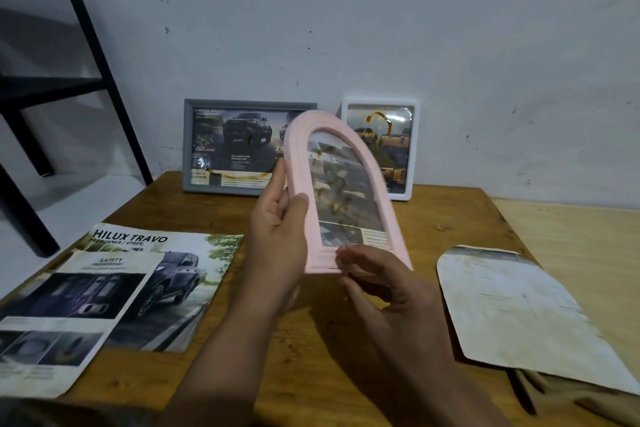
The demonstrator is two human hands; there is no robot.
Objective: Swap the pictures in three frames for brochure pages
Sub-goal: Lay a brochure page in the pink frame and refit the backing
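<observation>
Pink and arch-topped, the plastic picture frame (346, 198) sits pinched in my left hand (277, 239) along its side. My right hand (384, 291) grips its bottom edge. Beyond both hands, a grey rectangular frame (242, 146) leans on the wall.

Pink arched frame (301, 180) in both hands (277, 236)

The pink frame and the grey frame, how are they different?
The pink frame has an arched top; the grey frame is a rectangle. The pink frame is held tilted in the air by the left hand and right hand; the grey frame stands on the table by the wall. Both already show brochure pages.
</observation>
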